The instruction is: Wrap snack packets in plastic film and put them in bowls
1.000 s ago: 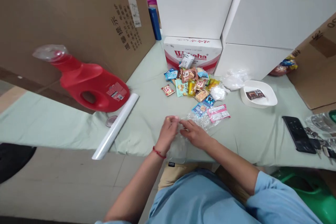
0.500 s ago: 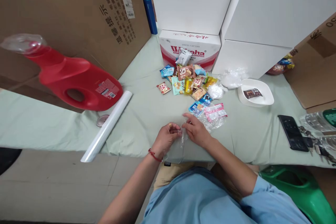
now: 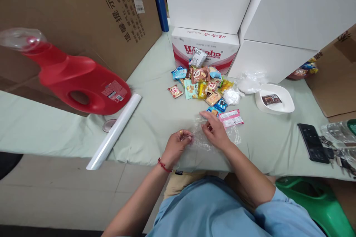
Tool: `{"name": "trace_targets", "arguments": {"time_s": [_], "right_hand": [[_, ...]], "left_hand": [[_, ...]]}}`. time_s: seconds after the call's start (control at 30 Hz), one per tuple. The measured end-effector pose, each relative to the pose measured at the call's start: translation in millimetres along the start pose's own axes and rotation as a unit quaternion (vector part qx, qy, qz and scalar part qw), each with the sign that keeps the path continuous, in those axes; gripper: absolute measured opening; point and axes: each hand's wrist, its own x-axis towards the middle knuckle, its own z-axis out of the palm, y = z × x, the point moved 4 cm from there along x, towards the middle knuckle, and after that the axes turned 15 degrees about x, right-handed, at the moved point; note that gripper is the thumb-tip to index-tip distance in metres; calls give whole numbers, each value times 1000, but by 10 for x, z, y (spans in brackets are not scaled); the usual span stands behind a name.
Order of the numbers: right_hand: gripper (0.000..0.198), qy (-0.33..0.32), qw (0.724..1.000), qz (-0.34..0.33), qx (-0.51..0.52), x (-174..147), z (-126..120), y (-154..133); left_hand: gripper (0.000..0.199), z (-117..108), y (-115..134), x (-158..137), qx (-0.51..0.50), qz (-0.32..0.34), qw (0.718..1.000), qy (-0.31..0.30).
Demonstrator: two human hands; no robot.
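My left hand [image 3: 178, 145] pinches the edge of a crumpled clear plastic bag [image 3: 205, 143] between thumb and fingertips, close to the table's front edge. The bag spreads rightward across the cloth. My right hand [image 3: 216, 131] rests over it, index finger stretched out and the other fingers loosely bent and apart; whether it touches the plastic is hard to see. Just past my right fingertips lie a pink-and-white packet [image 3: 231, 118] and a blue snack packet [image 3: 213, 111], partly covered by the hand. Beyond them is a pile of wrapped snacks [image 3: 200, 75].
A white bowl [image 3: 289, 104] holds one brown packet [image 3: 271, 99]. To the right lie a phone [image 3: 313, 143] and keys [image 3: 335, 152]. On the left are a white roll [image 3: 114, 131] and a red jug [image 3: 83, 81]. Cartons, including a Wahaha box [image 3: 205, 50], line the back.
My right hand has moved a little right and away from the left, and the clear plastic between them is spread wider. My left hand keeps its pinch. The view has shifted slightly.
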Motion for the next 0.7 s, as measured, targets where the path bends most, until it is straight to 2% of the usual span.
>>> {"name": "trace_targets", "arguments": {"time_s": [0.07, 0.1, 0.17, 0.23, 0.37, 0.47, 0.6, 0.7], "right_hand": [[62, -25, 998, 49, 2, 84, -34, 76], [57, -48, 997, 64, 2, 121, -34, 107], [31, -73, 995, 65, 11, 173, -38, 134], [18, -48, 998, 37, 32, 187, -74, 102], [18, 33, 997, -20, 61, 92, -222, -102], [16, 39, 996, -35, 65, -86, -363, -313], [17, -6, 997, -57, 59, -524, -512, -530], [24, -42, 998, -24, 41, -944, -550, -533]], "left_hand": [[31, -3, 11, -17, 13, 14, 1000, 0], [33, -1, 16, -27, 12, 19, 1000, -1], [37, 0, 13, -39, -9, 26, 1000, 2], [40, -7, -11, -36, -42, 24, 999, 14], [36, -50, -73, -11, -68, 7, 995, 69], [30, -121, -73, 0, -30, 12, 990, 136], [26, -307, -43, -54, 16, 32, 967, 251], [26, -444, -68, -171, 11, 42, 956, 291]]}}
